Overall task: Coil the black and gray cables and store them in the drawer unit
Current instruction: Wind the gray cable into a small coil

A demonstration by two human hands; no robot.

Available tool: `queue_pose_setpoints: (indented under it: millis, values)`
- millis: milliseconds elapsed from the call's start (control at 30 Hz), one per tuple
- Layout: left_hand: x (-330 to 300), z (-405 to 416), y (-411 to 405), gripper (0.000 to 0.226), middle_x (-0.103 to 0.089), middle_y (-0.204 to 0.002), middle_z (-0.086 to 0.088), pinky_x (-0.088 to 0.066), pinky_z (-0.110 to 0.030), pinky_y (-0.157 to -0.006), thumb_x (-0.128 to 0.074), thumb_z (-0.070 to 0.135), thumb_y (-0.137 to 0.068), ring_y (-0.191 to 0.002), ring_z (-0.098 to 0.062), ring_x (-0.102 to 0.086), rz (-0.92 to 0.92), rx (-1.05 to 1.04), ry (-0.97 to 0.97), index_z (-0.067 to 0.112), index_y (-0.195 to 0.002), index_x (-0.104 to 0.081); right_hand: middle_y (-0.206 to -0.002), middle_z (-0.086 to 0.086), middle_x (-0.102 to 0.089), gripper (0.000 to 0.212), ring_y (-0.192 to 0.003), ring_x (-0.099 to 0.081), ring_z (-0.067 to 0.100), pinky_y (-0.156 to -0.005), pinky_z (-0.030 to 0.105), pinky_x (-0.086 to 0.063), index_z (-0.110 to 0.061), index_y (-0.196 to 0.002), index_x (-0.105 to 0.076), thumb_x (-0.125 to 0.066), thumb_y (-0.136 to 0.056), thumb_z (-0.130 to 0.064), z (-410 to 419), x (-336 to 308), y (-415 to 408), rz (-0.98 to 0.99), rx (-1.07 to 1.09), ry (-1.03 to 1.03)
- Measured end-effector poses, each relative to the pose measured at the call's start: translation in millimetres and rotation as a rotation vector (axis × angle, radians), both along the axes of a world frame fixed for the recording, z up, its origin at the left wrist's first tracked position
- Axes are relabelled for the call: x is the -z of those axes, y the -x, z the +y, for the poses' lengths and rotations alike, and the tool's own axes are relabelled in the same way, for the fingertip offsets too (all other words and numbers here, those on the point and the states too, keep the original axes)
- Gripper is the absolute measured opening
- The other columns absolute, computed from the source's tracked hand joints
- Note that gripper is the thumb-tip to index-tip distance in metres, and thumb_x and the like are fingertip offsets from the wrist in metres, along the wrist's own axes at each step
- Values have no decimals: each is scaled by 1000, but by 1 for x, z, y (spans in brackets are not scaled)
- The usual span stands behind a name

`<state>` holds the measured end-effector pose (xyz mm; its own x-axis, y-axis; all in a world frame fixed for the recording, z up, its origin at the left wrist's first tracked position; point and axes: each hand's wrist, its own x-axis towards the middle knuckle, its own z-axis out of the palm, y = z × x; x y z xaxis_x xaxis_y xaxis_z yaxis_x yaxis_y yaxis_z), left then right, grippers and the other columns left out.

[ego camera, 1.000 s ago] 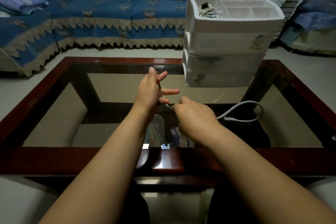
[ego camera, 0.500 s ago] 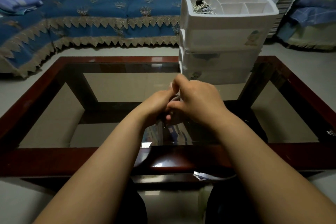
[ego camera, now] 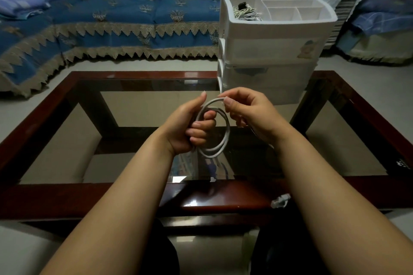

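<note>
Left hand [ego camera: 190, 127] grips the coiled gray cable [ego camera: 218, 149]; right hand [ego camera: 250, 111] pinches its top loop, apparently above the desk [ego camera: 67, 100].

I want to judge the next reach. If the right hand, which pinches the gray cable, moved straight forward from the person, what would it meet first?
Most likely the drawer unit: its lowest drawer front stands just behind the right hand pinching the gray cable. Depth is uncertain from one view.

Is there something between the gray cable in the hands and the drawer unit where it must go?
Nothing visible. The cable is held above the table; the unit stands just behind it.
</note>
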<state>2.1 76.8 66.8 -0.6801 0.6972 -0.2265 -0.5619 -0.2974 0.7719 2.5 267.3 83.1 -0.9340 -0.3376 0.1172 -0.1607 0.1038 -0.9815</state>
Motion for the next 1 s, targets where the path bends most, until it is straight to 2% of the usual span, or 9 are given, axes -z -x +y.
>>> queue_pose_setpoints:
  millis: [167, 300, 467, 533, 600, 700, 800, 900, 1000]
  values:
    - [0, -2, 0, 36, -43, -50, 6, -39, -16, -37, -36, 37, -97, -36, -5, -42, 27, -59, -63, 15, -72, -49, -76, 2, -54, 14, -60, -46, 9, -51, 19, -38, -18, -95, -67, -54, -95, -19, -7, 5, 2, -65, 104, 98]
    - [1, 3, -1, 38, -41, -50, 5, -49, -26, -56, -32, 38, -98, -49, -13, -49, 34, -80, -82, 15, -72, -46, -85, 4, -57, 14, -73, -53, 15, -57, 24, -44, -17, -98, -61, -50, -97, -26, -19, 12, 2, -73, 195, 75]
    - [2, -3, 3, 43, -39, -48, 7, -36, -16, -40, -29, 42, -100, -40, -5, -38, -18, -89, -170, 15, -73, -47, -84, -2, -56, 18, -73, -54, 6, -60, 18, -45, -16, -100, -52, -41, -100, -30, -30, 18, 2, 22, 210, -64]
    - [1, -2, 1, 43, -39, -48, 7, -37, -16, -40, -29, 45, -100, -39, -4, -38, -6, -109, -182, 15, -74, -46, -85, -2, -59, 27, -73, -56, 3, -66, 20, -43, -16, -110, -52, -36, -101, -35, -32, 18, 3, -10, 189, -98]
    - [-1, 1, -1, 43, -39, -49, 7, -41, -17, -42, -26, 45, -100, -40, -5, -40, 41, -166, -121, 15, -75, -44, -75, 0, -61, 38, -64, -57, 6, -63, 22, -43, -13, -114, -56, -32, -101, -41, -32, 19, 4, -68, 146, -100]
    - [-2, 2, -2, 40, -42, -52, 6, -50, -24, -55, -28, 43, -100, -47, -9, -47, 113, -190, -8, 15, -77, -45, -60, -2, -50, 41, -52, -47, 9, -54, 22, -40, -12, -97, -60, -33, -101, -42, -27, 19, 4, -60, 126, -114]
    - [-1, 2, -2, 37, -45, -55, 4, -56, -35, -74, -31, 38, -102, -55, -13, -52, 105, -181, 78, 13, -81, -49, -64, -7, -48, 32, -58, -46, 8, -59, 29, -39, -22, -81, -53, -34, -101, -39, -25, 20, 5, 100, 223, -243]
    - [-2, 2, -5, 41, -49, -63, 2, -55, -38, -83, -28, 35, -103, -63, -14, -55, -13, -145, -48, 9, -94, -58, -66, -8, -51, 31, -60, -49, 9, -56, 28, -38, -27, -81, -49, -30, -101, -42, -23, 20, 6, 286, 328, -487]
    - [-1, -2, -6, 45, -56, -76, -2, -49, -39, -97, -29, 28, -101, -76, -16, -59, -87, -78, -241, 1, -119, -60, -67, -6, -53, 28, -58, -51, 9, -54, 27, -37, -23, -87, -48, -29, -102, -37, -24, 19, 9, 381, 399, -518]
